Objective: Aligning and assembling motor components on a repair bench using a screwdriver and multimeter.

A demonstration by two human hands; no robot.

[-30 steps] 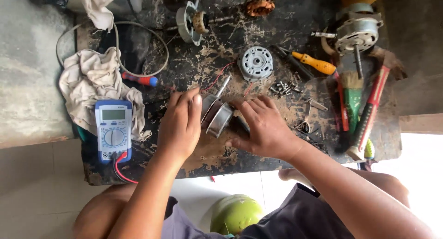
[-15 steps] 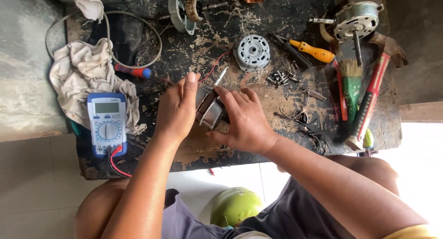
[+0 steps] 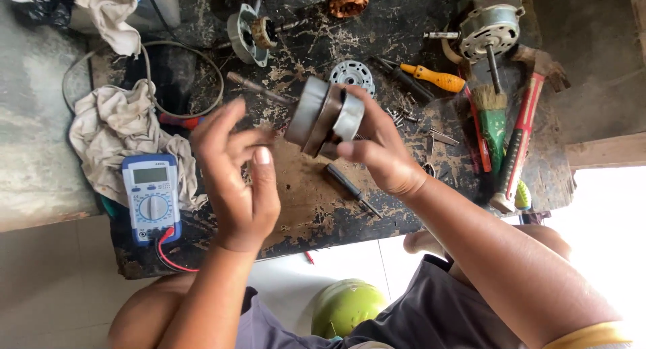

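From the head camera, the right hand (image 3: 383,157) has its grip clenched around a small electric motor (image 3: 326,117), a round grey metal housing in two halves with a darker band between them, lifted clear above the table (image 3: 316,207) and tilted so its flat faces point left and right. The fingers (image 3: 356,110) wrap the right half while the thumb presses near the lower edge. The left hand (image 3: 235,177) is raised just beside the motor, to its left, palm towards the camera, fingers loosely curled and its grip released; it holds nothing and does not touch the housing.

On the worn dark table below lie a thin dark screwdriver (image 3: 353,189) under the right wrist, a round perforated metal end cap (image 3: 352,74), an orange-handled screwdriver (image 3: 434,78), a scatter of small screws (image 3: 404,117), a green-handled paintbrush (image 3: 494,117) and a red-handled hammer (image 3: 521,137). A larger motor with a shaft (image 3: 488,26) stands at the far right, a fan-motor part (image 3: 252,32) at the top centre, and a copper winding (image 3: 348,2) at the top edge.

To the left, a blue and white multimeter (image 3: 151,194) with red and black leads rests against a dirty white rag (image 3: 114,137). A pale green rounded object (image 3: 346,305) sits on the floor by the person's knees. No container holding anything can be made out.
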